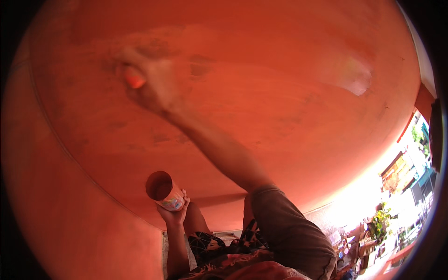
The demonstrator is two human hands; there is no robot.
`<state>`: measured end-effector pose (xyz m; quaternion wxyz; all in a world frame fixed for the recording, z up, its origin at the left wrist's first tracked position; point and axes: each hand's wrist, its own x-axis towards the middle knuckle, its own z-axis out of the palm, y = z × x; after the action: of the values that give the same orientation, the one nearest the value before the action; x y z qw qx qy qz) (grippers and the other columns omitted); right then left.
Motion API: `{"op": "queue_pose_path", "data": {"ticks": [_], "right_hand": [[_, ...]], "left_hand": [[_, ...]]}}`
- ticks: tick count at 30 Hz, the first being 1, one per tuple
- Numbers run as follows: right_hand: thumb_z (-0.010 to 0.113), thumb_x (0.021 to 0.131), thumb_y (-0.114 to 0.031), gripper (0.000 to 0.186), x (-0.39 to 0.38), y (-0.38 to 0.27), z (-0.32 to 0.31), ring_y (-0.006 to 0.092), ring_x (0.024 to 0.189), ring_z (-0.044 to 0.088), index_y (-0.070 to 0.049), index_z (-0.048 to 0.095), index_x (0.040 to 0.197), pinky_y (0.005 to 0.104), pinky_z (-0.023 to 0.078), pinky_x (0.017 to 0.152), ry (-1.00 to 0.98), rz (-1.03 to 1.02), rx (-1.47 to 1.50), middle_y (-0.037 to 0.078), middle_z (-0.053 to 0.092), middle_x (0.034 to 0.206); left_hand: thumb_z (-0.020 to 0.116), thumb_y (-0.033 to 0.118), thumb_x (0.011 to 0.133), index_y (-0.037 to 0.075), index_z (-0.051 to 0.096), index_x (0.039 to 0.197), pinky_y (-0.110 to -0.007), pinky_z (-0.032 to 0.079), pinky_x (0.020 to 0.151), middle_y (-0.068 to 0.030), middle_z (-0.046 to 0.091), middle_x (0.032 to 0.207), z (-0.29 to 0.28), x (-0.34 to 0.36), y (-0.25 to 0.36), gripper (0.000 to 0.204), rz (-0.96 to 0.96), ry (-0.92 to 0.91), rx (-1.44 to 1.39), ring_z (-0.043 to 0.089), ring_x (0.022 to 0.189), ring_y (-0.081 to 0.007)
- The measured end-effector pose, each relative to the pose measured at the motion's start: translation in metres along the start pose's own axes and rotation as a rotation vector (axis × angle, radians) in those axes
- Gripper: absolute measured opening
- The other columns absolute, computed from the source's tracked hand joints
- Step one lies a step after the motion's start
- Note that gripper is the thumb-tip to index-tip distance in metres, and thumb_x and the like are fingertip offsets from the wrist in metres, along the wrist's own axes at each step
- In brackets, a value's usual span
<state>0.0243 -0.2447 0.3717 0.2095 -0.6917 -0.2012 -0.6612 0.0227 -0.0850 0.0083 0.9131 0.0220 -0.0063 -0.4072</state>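
My left hand (175, 210) grips a cylindrical paint can (169, 199) with a pale, patterned label and a dark reddish inside, held low at the centre-left. My right arm reaches up across the orange-red painted wall (261, 84). At its end my right hand (151, 81) is blurred by motion, its fingers closed round a small orange object (135, 78), perhaps a tool handle; whatever end touches the wall is hidden. Around that hand the paint shows darker smudges, and a paler glossy patch (354, 79) shows to the right.
A seam runs down the wall's left part to a ledge near my knees. At the right rim, past the wall's edge, are bright daylight, a leafy plant (381, 221), railings, and assorted clutter (354, 242) at ground level.
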Motion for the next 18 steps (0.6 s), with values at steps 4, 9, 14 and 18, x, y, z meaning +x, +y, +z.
{"op": "queue_pose_path", "data": {"ticks": [4, 9, 14, 18], "right_hand": [[0.068, 0.086, -0.005, 0.017, -0.02, 0.052, -0.085, 0.0247, 0.074, 0.065, -0.005, 0.067, 0.103, 0.0341, 0.053, 0.068, 0.184, -0.039, -0.165, 0.01, 0.066, 0.087], [0.069, 0.092, -0.006, 0.009, -0.029, 0.047, -0.247, 0.0134, 0.078, 0.062, 0.002, 0.067, 0.095, 0.0287, 0.051, 0.071, 0.513, -0.015, -0.505, 0.003, 0.065, 0.084], [0.065, 0.091, -0.001, 0.005, -0.004, -0.015, -0.254, 0.0118, 0.082, 0.068, -0.001, 0.069, 0.093, 0.0259, 0.054, 0.07, 0.545, 0.112, -0.727, 0.007, 0.073, 0.088], [0.068, 0.079, 0.0, 0.035, 0.009, -0.016, -0.149, 0.0303, 0.095, 0.071, -0.011, 0.07, 0.111, 0.0399, 0.059, 0.076, 0.319, -0.11, -0.784, 0.01, 0.071, 0.105]], "left_hand": [[0.06, 0.061, 0.09, 0.009, 0.054, 0.131, -0.046, 0.05, 0.082, -0.0175, 0.059, 0.119, 0.001, -0.002, -0.001, 0.066, 0.022, -0.023, -0.005, 0.058, 0.11, -0.0369], [0.061, 0.058, 0.091, 0.009, 0.054, 0.131, -0.044, 0.05, 0.084, -0.0165, 0.059, 0.119, 0.026, -0.012, -0.003, 0.064, -0.001, -0.09, 0.042, 0.055, 0.113, -0.0355], [0.06, 0.058, 0.092, 0.009, 0.054, 0.131, -0.042, 0.051, 0.084, -0.0167, 0.058, 0.118, 0.051, -0.022, -0.001, 0.062, 0.003, -0.134, 0.1, 0.055, 0.112, -0.0345], [0.059, 0.058, 0.093, 0.009, 0.054, 0.131, -0.043, 0.05, 0.084, -0.0175, 0.058, 0.119, 0.053, -0.024, -0.01, 0.063, 0.013, -0.147, 0.038, 0.055, 0.112, -0.0344]]}}
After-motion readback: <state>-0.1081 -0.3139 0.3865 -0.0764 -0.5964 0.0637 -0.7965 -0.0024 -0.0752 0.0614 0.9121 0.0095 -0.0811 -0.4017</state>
